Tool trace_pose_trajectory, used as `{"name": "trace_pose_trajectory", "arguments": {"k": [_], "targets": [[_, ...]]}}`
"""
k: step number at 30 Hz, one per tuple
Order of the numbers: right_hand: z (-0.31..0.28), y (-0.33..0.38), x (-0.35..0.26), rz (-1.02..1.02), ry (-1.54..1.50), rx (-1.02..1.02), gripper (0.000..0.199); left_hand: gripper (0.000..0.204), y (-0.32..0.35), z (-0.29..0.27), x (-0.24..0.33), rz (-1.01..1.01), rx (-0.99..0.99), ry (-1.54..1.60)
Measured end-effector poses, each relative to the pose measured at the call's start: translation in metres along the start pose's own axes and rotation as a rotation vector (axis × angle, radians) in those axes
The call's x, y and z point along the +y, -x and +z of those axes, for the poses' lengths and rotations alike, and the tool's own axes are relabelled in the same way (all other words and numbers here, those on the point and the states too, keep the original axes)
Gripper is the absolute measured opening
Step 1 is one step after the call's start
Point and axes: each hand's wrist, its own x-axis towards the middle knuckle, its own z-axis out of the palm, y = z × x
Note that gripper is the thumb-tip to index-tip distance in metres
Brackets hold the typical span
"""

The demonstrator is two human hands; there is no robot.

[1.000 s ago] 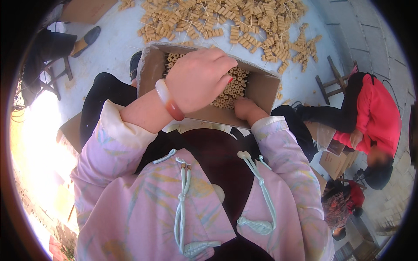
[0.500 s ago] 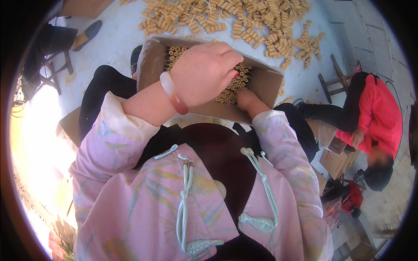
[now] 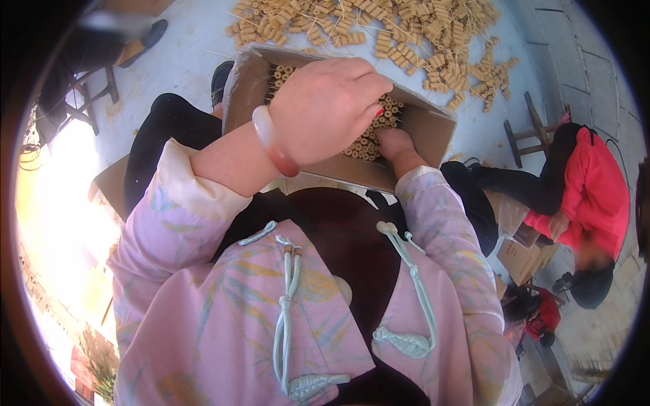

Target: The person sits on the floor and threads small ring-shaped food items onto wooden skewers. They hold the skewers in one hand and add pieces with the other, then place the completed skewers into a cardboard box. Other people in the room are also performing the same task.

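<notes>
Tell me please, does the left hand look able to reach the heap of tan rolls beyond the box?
Probably yes: the left hand is over the cardboard box, and only the box's far wall seems to stand before the heap of tan rolls. A small stretch forward seems needed.

The left forearm slanted up and rightward, bare near the left wrist, and led into the left hand, whose back was turned upward and whose fingers were bent (a red nail showed at one tip). The right hand sat lower and farther right, near the left one, its fingertips hidden. The right forearm leaned upward and slightly leftward; neither hand's grip could be made out.
</notes>
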Motion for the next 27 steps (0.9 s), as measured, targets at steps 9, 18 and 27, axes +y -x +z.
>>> {"name": "trace_pose_trajectory", "arguments": {"k": [9,18,27], "targets": [[0.018,0.003,-0.012,-0.014,-0.053,0.083,0.022,0.027,-0.008,-0.010,0.002,-0.053,0.007,0.004],[-0.044,0.023,0.006,0.004,-0.204,-0.034,0.017,0.020,-0.010,-0.006,-0.004,-0.008,0.087,-0.024],[-0.043,0.044,-0.004,-0.040,-0.255,-0.166,0.022,0.021,-0.015,0.001,0.002,0.002,0.059,-0.024]]}}
